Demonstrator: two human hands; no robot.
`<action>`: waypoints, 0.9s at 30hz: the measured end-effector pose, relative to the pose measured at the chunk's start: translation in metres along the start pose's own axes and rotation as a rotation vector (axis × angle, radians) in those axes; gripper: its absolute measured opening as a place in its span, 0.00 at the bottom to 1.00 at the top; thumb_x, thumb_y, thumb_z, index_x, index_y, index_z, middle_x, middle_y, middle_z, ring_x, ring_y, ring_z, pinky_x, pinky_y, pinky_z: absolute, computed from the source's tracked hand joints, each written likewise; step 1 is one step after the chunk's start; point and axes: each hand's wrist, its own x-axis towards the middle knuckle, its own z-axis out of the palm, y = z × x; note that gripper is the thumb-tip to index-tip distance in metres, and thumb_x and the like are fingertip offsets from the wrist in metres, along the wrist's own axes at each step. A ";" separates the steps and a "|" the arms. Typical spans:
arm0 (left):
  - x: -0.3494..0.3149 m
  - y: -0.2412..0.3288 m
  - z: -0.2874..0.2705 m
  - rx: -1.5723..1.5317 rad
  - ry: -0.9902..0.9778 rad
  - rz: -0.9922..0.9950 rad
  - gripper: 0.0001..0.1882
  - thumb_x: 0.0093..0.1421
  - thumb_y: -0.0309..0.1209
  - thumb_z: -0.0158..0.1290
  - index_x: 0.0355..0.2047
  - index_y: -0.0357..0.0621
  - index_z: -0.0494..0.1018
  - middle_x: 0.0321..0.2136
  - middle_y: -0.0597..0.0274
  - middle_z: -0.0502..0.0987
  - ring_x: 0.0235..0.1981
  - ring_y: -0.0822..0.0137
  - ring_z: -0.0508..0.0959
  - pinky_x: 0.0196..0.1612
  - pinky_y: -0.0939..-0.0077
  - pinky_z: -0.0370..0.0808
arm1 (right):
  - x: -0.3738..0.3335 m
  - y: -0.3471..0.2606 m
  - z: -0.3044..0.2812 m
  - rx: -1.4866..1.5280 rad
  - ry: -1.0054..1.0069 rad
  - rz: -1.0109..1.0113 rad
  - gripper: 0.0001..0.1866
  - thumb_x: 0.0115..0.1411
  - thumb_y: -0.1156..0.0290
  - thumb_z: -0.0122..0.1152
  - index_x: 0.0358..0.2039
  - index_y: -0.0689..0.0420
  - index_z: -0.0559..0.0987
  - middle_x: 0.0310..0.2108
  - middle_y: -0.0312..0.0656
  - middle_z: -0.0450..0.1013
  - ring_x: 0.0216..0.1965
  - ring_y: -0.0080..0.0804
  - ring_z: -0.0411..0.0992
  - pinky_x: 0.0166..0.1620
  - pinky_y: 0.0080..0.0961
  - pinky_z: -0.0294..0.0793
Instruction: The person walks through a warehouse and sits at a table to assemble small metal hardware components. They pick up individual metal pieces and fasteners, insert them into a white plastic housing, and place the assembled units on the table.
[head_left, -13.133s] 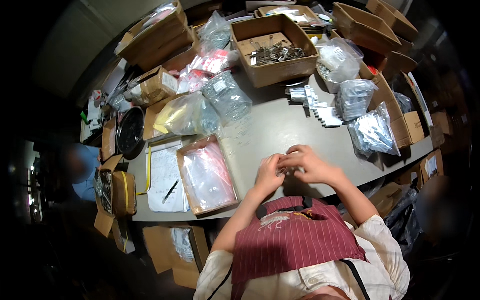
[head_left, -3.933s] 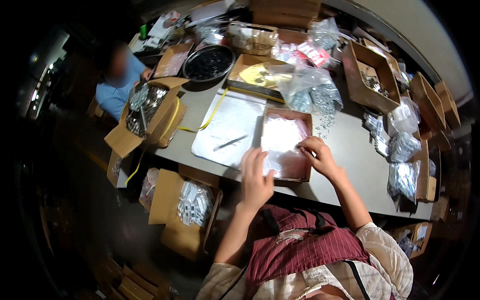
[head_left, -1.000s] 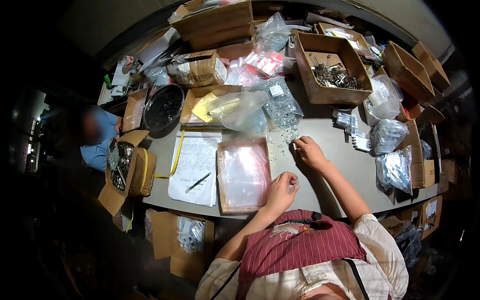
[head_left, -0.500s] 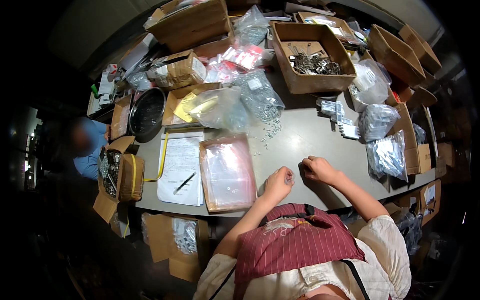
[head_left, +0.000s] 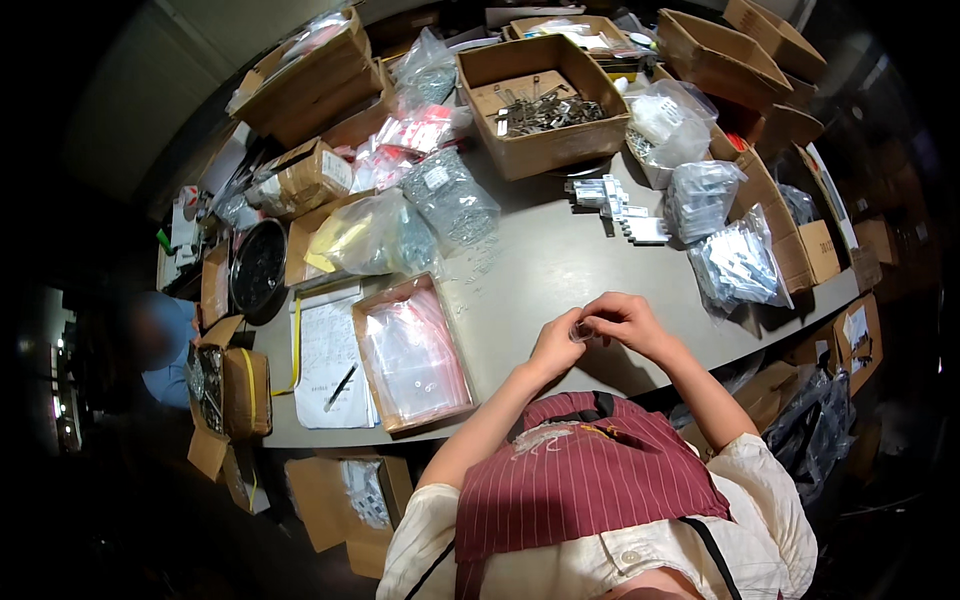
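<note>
My left hand (head_left: 556,345) and my right hand (head_left: 624,321) meet just above the near edge of the grey table (head_left: 540,270). Their fingertips pinch a small clear plastic bag (head_left: 582,330) between them; what is inside it is too small to tell. To the left of my hands lies a shallow cardboard tray (head_left: 413,352) with a stack of clear zip bags in it. A sheet of paper with a pen (head_left: 333,368) lies left of the tray.
An open cardboard box of metal parts (head_left: 538,104) stands at the back. Bags of small hardware (head_left: 450,198) and bags of metal pieces (head_left: 738,264) lie around it. More cardboard boxes (head_left: 760,50) ring the table. A round black dish (head_left: 258,268) is far left; another person (head_left: 160,345) sits beyond.
My hands have come together over the table edge and now pinch a small clear bag. One second ago my right hand was reaching out on the table.
</note>
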 end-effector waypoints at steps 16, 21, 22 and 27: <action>-0.048 0.055 -0.024 0.202 0.213 0.038 0.17 0.57 0.21 0.58 0.48 0.41 0.72 0.41 0.55 0.79 0.40 0.65 0.80 0.37 0.69 0.79 | 0.007 0.066 0.031 -0.984 -0.014 -0.123 0.09 0.54 0.72 0.61 0.33 0.61 0.73 0.31 0.54 0.73 0.33 0.54 0.77 0.35 0.47 0.78; -0.053 0.057 -0.019 0.287 0.291 0.097 0.15 0.57 0.22 0.58 0.46 0.41 0.74 0.39 0.54 0.80 0.39 0.62 0.81 0.40 0.67 0.79 | 0.000 0.071 0.021 -0.983 0.063 -0.141 0.08 0.53 0.73 0.60 0.32 0.63 0.73 0.30 0.53 0.75 0.32 0.53 0.77 0.34 0.45 0.77; -0.052 0.055 -0.016 0.305 0.304 0.106 0.14 0.57 0.22 0.57 0.45 0.41 0.75 0.38 0.53 0.80 0.38 0.61 0.81 0.41 0.67 0.78 | 0.002 0.072 0.014 -0.920 0.078 -0.114 0.09 0.53 0.73 0.60 0.33 0.63 0.74 0.30 0.53 0.76 0.31 0.52 0.77 0.34 0.43 0.78; -0.037 0.044 0.002 0.359 0.278 0.043 0.09 0.57 0.23 0.56 0.39 0.40 0.77 0.35 0.52 0.80 0.38 0.56 0.81 0.42 0.64 0.77 | 0.001 0.031 0.002 -0.034 0.190 0.043 0.07 0.60 0.72 0.67 0.35 0.60 0.78 0.22 0.32 0.74 0.22 0.15 0.71 0.25 0.18 0.70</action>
